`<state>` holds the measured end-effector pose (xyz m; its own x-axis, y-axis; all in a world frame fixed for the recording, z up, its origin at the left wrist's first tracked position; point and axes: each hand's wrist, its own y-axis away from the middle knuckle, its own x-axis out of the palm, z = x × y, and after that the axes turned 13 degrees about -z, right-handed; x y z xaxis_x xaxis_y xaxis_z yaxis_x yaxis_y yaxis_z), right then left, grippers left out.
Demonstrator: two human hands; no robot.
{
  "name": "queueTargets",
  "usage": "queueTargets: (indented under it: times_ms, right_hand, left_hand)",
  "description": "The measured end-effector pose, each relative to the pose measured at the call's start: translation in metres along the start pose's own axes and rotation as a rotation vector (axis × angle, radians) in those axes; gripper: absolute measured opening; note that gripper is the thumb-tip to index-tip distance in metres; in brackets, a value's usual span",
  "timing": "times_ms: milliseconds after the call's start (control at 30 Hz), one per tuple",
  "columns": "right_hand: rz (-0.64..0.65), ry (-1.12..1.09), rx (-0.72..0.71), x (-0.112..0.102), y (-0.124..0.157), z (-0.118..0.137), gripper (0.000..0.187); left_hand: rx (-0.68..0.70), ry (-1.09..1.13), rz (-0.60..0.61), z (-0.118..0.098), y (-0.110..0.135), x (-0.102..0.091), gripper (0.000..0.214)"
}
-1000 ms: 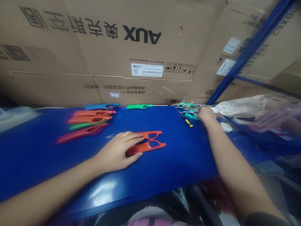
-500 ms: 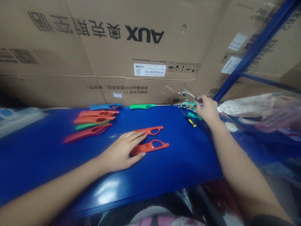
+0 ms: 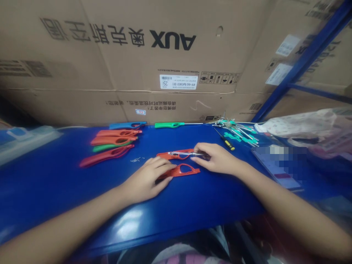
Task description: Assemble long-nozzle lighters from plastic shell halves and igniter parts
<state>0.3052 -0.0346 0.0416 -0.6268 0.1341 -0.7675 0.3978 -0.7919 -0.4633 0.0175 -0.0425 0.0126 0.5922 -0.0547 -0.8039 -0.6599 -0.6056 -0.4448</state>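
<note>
My left hand [image 3: 150, 179] rests on the blue tabletop, its fingers and thumb around the near orange lighter casing half [image 3: 178, 171]. Just beyond it lies a second orange lighter casing half [image 3: 162, 155], open side up. Over that far half, my right hand [image 3: 216, 157] is closed on a thin metal rod with white wires [image 3: 183, 153]. The wires lie along the casing, while the rod's other end is hidden in my palm. Small white bits [image 3: 136, 159] are scattered left of the casing halves.
Several orange, red, green and blue lighter handles [image 3: 114, 140] lie at the left. A green lighter [image 3: 167, 125] with a metal stem is at the back. To the right are teal parts and metal rods [image 3: 239, 130], and a yellow-black screwdriver [image 3: 228, 144]. Cardboard [image 3: 132, 80] stands behind.
My right hand has come from the pile at the back right to the far casing half, bringing the wired rod. My left hand has shifted slightly toward the near half.
</note>
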Motion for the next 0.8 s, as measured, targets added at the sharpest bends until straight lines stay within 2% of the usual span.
queueTargets:
  times_ms: [100, 167, 267, 400, 500, 600, 700, 800]
  right_hand:
    - [-0.049, -0.142, 0.047, -0.005, 0.002, -0.013, 0.022]
    - [-0.094, -0.175, 0.085, -0.007, 0.001, -0.021, 0.021]
    - [-0.092, -0.189, 0.081, -0.008, 0.0, -0.025, 0.021]
    - [-0.027, -0.187, 0.014, -0.006, 0.0, -0.019, 0.025]
    - [0.008, -0.201, 0.035, -0.004, 0.0, -0.013, 0.028]
    - [0.058, -0.274, 0.076, -0.003, 0.002, -0.01, 0.025]
    - [0.141, -0.396, 0.094, -0.003, 0.005, -0.008, 0.016]
    - [0.168, -0.435, 0.113, -0.004, 0.007, -0.006, 0.014]
  left_hand:
    - [-0.005, 0.028, -0.023, 0.002, -0.001, 0.002, 0.032]
    - [-0.001, 0.031, -0.034, 0.003, -0.002, 0.002, 0.031]
    - [0.001, 0.005, -0.067, 0.003, -0.001, 0.003, 0.032]
    - [-0.058, -0.045, -0.235, 0.004, -0.001, 0.002, 0.03]
    - [-0.111, -0.04, -0.325, 0.004, -0.002, 0.0, 0.036]
    - [-0.121, -0.024, -0.332, 0.003, -0.002, -0.001, 0.039]
    - [-0.089, -0.012, -0.325, 0.004, -0.001, 0.001, 0.03]
    - [-0.047, 0.001, -0.291, 0.006, 0.0, 0.003, 0.025]
